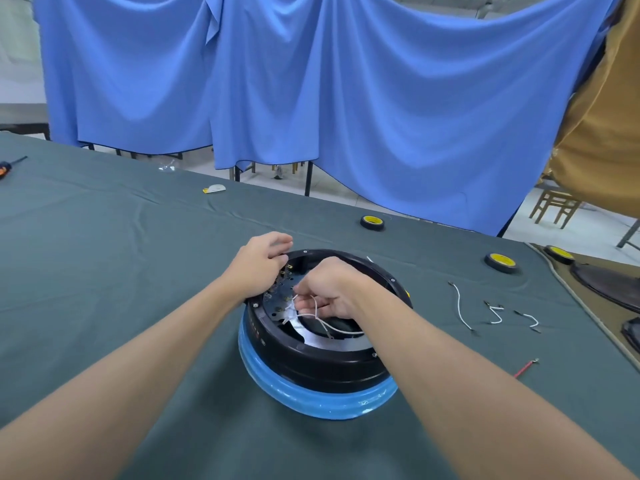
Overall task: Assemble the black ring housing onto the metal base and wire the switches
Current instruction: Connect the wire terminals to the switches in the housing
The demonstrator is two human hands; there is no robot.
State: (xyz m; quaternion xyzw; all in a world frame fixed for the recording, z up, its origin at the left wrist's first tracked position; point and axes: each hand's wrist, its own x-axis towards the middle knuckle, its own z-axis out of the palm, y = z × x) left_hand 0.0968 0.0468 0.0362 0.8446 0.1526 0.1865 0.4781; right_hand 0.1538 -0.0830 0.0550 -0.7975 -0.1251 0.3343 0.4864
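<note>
The black ring housing [311,367] sits on a base wrapped in blue film [322,401] in the middle of the green cloth. Inside the ring a perforated metal plate [282,306] with small terminals shows. My left hand [258,263] grips the ring's far-left rim, fingers curled over the edge. My right hand [329,289] reaches inside the ring and pinches a white wire [332,327] that loops across the opening. The fingertips of the right hand are partly hidden.
Several loose white wires [462,306] and a red wire [524,368] lie to the right. Three tape rolls [372,222] stand at the back right. A screwdriver [10,166] lies far left, and a small white piece [214,189] lies near the table's far edge.
</note>
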